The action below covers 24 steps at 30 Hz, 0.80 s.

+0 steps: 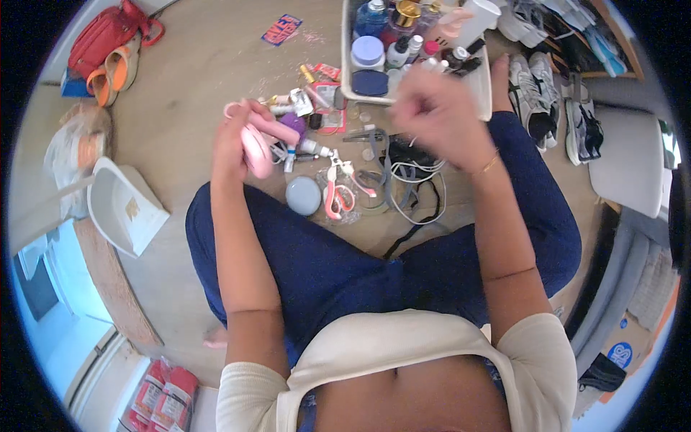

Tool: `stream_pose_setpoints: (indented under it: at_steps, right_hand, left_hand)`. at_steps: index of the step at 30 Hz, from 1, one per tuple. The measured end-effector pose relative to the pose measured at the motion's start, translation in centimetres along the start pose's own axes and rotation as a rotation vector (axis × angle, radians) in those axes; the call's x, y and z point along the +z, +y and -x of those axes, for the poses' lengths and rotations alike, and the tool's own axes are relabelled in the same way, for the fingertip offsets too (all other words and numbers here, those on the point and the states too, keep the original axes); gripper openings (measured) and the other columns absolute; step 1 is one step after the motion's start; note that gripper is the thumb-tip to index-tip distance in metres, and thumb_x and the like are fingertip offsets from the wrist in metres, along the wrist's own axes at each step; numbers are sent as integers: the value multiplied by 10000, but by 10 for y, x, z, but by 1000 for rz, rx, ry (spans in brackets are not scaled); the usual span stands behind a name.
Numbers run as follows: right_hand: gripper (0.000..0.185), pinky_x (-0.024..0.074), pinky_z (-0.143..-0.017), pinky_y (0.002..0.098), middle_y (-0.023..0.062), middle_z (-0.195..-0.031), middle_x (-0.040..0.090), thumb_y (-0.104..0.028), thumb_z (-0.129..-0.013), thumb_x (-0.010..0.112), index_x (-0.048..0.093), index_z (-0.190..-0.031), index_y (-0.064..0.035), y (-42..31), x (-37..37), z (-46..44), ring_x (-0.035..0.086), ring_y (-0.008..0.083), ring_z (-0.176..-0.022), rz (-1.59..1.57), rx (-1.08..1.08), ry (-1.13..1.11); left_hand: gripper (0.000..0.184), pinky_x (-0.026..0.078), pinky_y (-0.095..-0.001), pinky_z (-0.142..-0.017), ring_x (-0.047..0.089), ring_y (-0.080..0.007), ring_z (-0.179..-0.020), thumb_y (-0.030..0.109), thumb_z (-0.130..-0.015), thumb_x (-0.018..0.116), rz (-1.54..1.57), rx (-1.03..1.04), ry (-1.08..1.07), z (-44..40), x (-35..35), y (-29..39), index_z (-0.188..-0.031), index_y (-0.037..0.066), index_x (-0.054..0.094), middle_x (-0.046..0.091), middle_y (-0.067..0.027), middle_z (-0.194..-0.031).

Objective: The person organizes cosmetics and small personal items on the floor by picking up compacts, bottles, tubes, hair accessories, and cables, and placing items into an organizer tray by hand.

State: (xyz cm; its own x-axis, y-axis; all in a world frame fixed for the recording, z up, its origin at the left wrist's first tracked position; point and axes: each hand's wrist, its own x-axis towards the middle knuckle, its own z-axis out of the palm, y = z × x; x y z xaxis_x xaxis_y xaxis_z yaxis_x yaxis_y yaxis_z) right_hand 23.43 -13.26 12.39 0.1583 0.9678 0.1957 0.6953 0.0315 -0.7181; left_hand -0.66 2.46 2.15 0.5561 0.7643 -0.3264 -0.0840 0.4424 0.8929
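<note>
My left hand (pixel 236 137) is closed around a pink handheld device with a rounded head and a thick handle (pixel 257 150), held above the clutter on the floor. My right hand (pixel 437 108) is raised in front of the white tray (pixel 484 108), blurred, with its fingers curled in. Whatever it may hold is hidden. Between the hands lie pink-and-white scissor-like tools (pixel 333 198), a grey round lid (pixel 303 196), a purple item (pixel 294 124) and tangled cords (pixel 412 189). Bottles and jars, including a lavender-lidded jar (pixel 368 52), fill the tray.
A white dustpan (pixel 129 209) and a plastic bag (pixel 72 155) lie on the left. Behind them are a red bag (pixel 101 39) and orange-lined shoes (pixel 119 68). White sneakers (pixel 531 93) and a white stool (pixel 628 158) stand at right. A printed card (pixel 281 29) lies ahead.
</note>
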Motion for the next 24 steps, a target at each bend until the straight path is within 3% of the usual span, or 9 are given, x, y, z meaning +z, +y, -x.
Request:
stream_pose_setpoints:
  at_steps: [1, 2, 3, 8, 14, 17, 20, 22, 24]
  right_hand:
    - [298, 491, -676, 342, 91, -954, 606, -80, -663, 656, 606, -956, -115, -13, 16, 2, 610, 236, -786, 5, -9, -305]
    - [624, 471, -860, 366, 144, -1383, 359, -111, -639, 704, 526, -1227, -221, -21, 35, 10, 547, 322, -1079, -73, -240, -460]
    - [819, 409, -969, 377, 157, -1496, 15, -119, -609, 739, 410, -1333, -313, -35, 41, 8, 369, 367, -1259, -145, 11, -774]
    - [731, 416, -953, 389, 225, -1467, 94, -94, -629, 707, 464, -1298, -261, -18, 83, 31, 405, 380, -1223, -76, -186, -523]
    - [643, 421, -952, 304, 114, -1470, 169, -40, -690, 608, 483, -1294, -222, -22, 87, 18, 386, 299, -1238, 205, 450, -821]
    - [774, 476, -883, 331, 56, -1488, 140, -15, -697, 574, 326, -1388, -259, -10, 95, 38, 378, 337, -1245, -369, 60, -495]
    - [868, 488, -864, 434, 43, -1499, 86, -247, -777, 650, 91, -1437, -313, -13, 93, 43, 351, 393, -1250, -1079, 308, -333]
    - [927, 464, -845, 557, 41, -1501, 42, -620, -766, 534, -61, -1420, -342, -12, 83, 39, 317, 452, -1250, -1466, 473, -397]
    - [922, 460, -840, 572, 48, -1499, 49, -707, -716, 425, -40, -1422, -339, -18, 76, 37, 318, 451, -1248, -1439, 493, -394]
  left_hand:
    - [281, 432, -232, -595, 537, -118, -694, 322, -915, 472, -5, 4, 16, 3, -8, 5, -878, 53, 546, 581, -61, -797]
    - [279, 421, -208, -552, 528, -105, -654, 325, -914, 478, 78, 45, 83, 6, -18, 11, -881, 57, 547, 581, -61, -798]
    - [277, 410, -183, -508, 520, -92, -615, 329, -913, 484, 162, 85, 150, 9, -28, 14, -883, 62, 549, 581, -61, -798]
    - [277, 469, -281, -654, 564, -157, -762, 307, -926, 462, 311, 102, 158, 23, -60, 13, -893, 43, 541, 590, -96, -831]
    - [264, 423, -204, -504, 522, -90, -606, 304, -895, 528, 323, 111, 194, 12, -51, 8, -907, 40, 542, 596, -84, -824]
    - [263, 425, -194, -504, 529, -88, -613, 299, -887, 540, 286, 109, 206, 17, -46, 12, -908, 38, 553, 601, -89, -819]
    - [267, 416, -186, -474, 523, -82, -578, 304, -886, 540, 272, 97, 177, 19, -44, 13, -903, 38, 560, 607, -85, -807]
    - [271, 409, -182, -454, 517, -77, -555, 308, -887, 539, 248, 93, 179, 18, -44, 13, -899, 38, 564, 611, -82, -799]
    - [264, 454, -277, -602, 574, -153, -727, 298, -893, 510, 249, 34, 124, 18, -43, 13, -888, 42, 576, 615, -83, -812]
